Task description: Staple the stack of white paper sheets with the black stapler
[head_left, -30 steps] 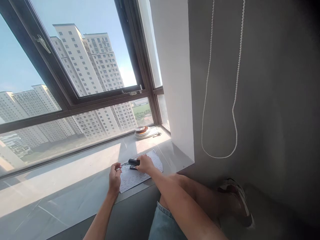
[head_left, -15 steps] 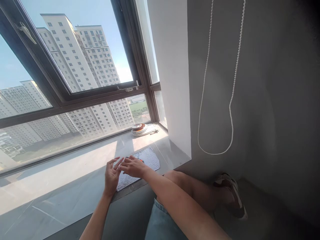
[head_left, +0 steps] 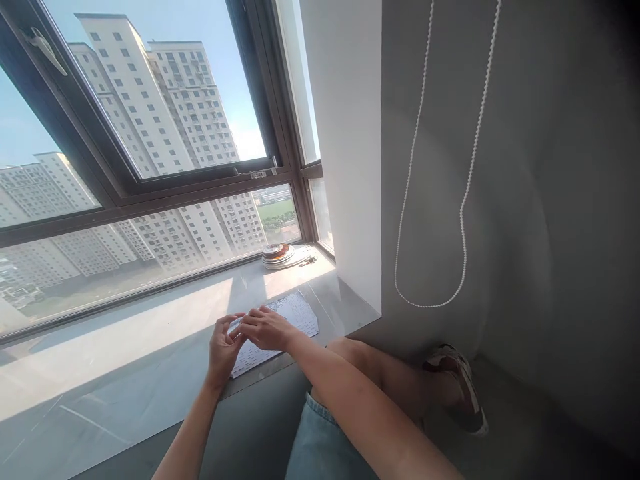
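Note:
My left hand [head_left: 225,347] is raised over the windowsill with its fingers curved and closing towards the thumb. My right hand [head_left: 266,329] meets it, palm down, its fingers bent against the left fingertips. Whatever lies between the fingertips is hidden or too small to make out. Under both hands lies a flat white sheet or board [head_left: 303,313] covered in short dark marks, close to the sill's front edge. The right hand and forearm cover part of it.
The grey stone windowsill [head_left: 125,383] runs along a dark-framed window [head_left: 200,180]. A stack of round plate-like pieces [head_left: 277,256] stands in the far corner beside a small dark item [head_left: 307,261]. A beaded blind chain [head_left: 464,247] hangs at right, above my bent leg [head_left: 390,377].
My left fingers have curled in towards the right hand. A small orange and dark object that showed beside my right hand is now out of sight. The view has shifted slightly.

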Motion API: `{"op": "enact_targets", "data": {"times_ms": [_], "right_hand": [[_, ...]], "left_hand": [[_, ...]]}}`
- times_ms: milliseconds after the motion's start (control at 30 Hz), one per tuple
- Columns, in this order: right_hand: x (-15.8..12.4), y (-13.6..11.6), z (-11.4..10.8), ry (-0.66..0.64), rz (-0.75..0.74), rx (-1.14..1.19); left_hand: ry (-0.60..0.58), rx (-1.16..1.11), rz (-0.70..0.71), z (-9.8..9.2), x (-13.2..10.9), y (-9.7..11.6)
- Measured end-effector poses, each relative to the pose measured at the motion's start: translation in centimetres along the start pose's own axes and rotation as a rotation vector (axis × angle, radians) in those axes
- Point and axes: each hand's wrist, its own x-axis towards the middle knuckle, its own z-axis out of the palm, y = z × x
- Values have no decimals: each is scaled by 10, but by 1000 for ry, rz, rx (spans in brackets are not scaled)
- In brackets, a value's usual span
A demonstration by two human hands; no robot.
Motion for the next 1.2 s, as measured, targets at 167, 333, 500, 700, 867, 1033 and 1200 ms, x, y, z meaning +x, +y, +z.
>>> {"op": "enact_targets", "data": {"times_ms": [167,333,500,700,867,1033,1200], "right_hand": [[3,4,5,-3,-28,41],[-13,44,-3,169,496,140],[-55,92,-16,34,1066,70],[-83,112,-20,54,1378,-192],[-85,119,-16,-162,1420,-95],[-85,117,-10,-248,1412,-41],[-87,115,-17,-258,1418,-30]], "left_hand": [[-12,-6,-22,0,-1,2],[49,-10,3,3,-1,10],[323,135,-33,-3,-1,6],[159,881,-90,-61,17,-15],[-73,1173,-196,-101,32,-50],[-252,1232,-331,-95,30,-62],[-192,1197,-180,-96,27,-58]]}}
